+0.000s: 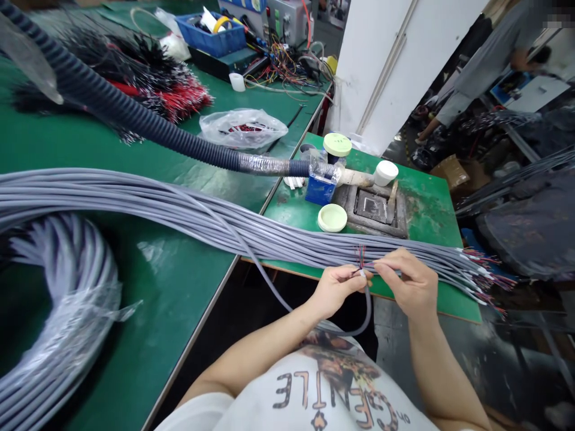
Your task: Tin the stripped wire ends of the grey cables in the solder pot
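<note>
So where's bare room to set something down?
Bare green shows on the big table between the wrapped coil, cable bundle and near edge, and on the small table right of the grimy tray. A blue bin and loose wires crowd the far end.

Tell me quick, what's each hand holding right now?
Left hand: closed, holding a grey cable near its stripped end.
Right hand: fingertips closed, pinching thin wire from that end.

White shirt (pixel 260 398); short sleeve (pixel 202 413); brown-orange print (pixel 344 362); patterned "GENTLE" lettering (pixel 319 389); spade-like motif (pixel 318 418).
</note>
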`<state>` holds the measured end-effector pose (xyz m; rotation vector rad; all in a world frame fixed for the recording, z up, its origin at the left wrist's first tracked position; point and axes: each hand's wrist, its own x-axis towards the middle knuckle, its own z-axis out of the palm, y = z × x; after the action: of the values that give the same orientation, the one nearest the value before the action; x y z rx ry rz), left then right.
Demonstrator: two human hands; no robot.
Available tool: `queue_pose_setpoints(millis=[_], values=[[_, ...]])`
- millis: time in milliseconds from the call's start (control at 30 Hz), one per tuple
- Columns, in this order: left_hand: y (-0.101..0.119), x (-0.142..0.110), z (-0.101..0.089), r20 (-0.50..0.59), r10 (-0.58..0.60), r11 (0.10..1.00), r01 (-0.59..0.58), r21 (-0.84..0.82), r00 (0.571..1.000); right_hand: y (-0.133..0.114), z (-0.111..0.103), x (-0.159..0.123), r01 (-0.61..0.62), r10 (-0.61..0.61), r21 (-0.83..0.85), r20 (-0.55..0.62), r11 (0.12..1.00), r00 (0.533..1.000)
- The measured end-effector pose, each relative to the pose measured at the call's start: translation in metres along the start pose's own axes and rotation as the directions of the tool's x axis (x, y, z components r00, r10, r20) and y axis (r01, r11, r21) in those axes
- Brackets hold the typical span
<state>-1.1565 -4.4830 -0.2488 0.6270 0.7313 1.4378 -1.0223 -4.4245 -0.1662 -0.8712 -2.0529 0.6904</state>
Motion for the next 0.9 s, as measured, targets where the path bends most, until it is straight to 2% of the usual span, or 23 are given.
queue_pose_setpoints(millis=[100, 133, 233, 300, 367, 433, 500, 567, 600, 633, 667, 700, 733, 767, 833, 900], values=[[0.0, 0.002, -0.001, -0.044, -0.129, 0.972, 0.117, -0.206, 0.991, 0.012, -0.001, -0.006, 0.127, -0.129, -0.03, -0.074, 0.991, 0.989], [0.001, 0.003, -0.002, -0.048, -0.153, 0.955, 0.135, -0.265, 0.987, 0.016, -0.001, -0.008, 0.194, -0.197, -0.06, -0.062, 0.979, 0.978], [0.006, 0.005, -0.003, -0.028, -0.169, 0.908, 0.144, -0.394, 0.985, 0.026, -0.001, -0.014, 0.39, -0.378, -0.142, 0.105, 0.91, 0.92], [0.009, 0.007, -0.004, -0.011, -0.171, 0.882, 0.148, -0.447, 0.985, 0.031, 0.001, -0.018, 0.482, -0.445, -0.161, 0.221, 0.861, 0.868], [0.012, 0.008, -0.004, -0.002, -0.168, 0.868, 0.147, -0.473, 0.986, 0.032, 0.004, -0.019, 0.538, -0.487, -0.162, 0.27, 0.827, 0.83], [0.017, 0.006, -0.003, 0.011, -0.149, 0.884, 0.138, -0.447, 0.989, 0.031, 0.006, -0.014, 0.556, -0.51, -0.147, 0.26, 0.818, 0.82], [0.024, 0.001, -0.003, 0.002, -0.079, 0.938, 0.075, -0.339, 0.997, 0.028, 0.007, -0.003, 0.523, -0.497, -0.14, 0.182, 0.841, 0.849], [0.035, -0.009, -0.005, -0.021, 0.079, 0.991, -0.081, -0.102, 0.997, 0.024, 0.007, 0.015, 0.442, -0.442, -0.162, 0.037, 0.882, 0.896], [0.042, -0.015, -0.007, -0.008, 0.2, 0.978, -0.2, 0.063, 0.98, 0.022, 0.007, 0.025, 0.383, -0.396, -0.181, -0.041, 0.906, 0.917], [0.049, -0.021, -0.009, 0.042, 0.334, 0.912, -0.334, 0.237, 0.942, 0.02, 0.007, 0.036, 0.325, -0.349, -0.196, -0.103, 0.925, 0.932], [0.056, -0.026, -0.013, 0.138, 0.454, 0.791, -0.47, 0.391, 0.88, 0.02, 0.007, 0.046, 0.274, -0.305, -0.205, -0.139, 0.94, 0.942], [0.063, -0.031, -0.017, 0.246, 0.521, 0.651, -0.567, 0.504, 0.817, 0.02, 0.008, 0.056, 0.23, -0.264, -0.21, -0.149, 0.95, 0.953], [0.068, -0.034, -0.021, 0.344, 0.537, 0.515, -0.622, 0.59, 0.771, 0.021, 0.01, 0.065, 0.201, -0.233, -0.211, -0.139, 0.957, 0.962], [0.073, -0.037, -0.025, 0.417, 0.514, 0.404, -0.641, 0.653, 0.75, 0.023, 0.012, 0.074, 0.188, -0.215, -0.213, -0.116, 0.959, 0.97], [0.078, -0.041, -0.031, 0.486, 0.412, 0.282, -0.615, 0.736, 0.771, 0.029, 0.018, 0.088, 0.186, -0.205, -0.229, -0.06, 0.955, 0.977], [0.079, -0.042, -0.034, 0.506, 0.321, 0.268, -0.589, 0.762, 0.801, 0.035, 0.026, 0.098, 0.197, -0.208, -0.26, -0.018, 0.945, 0.978]])
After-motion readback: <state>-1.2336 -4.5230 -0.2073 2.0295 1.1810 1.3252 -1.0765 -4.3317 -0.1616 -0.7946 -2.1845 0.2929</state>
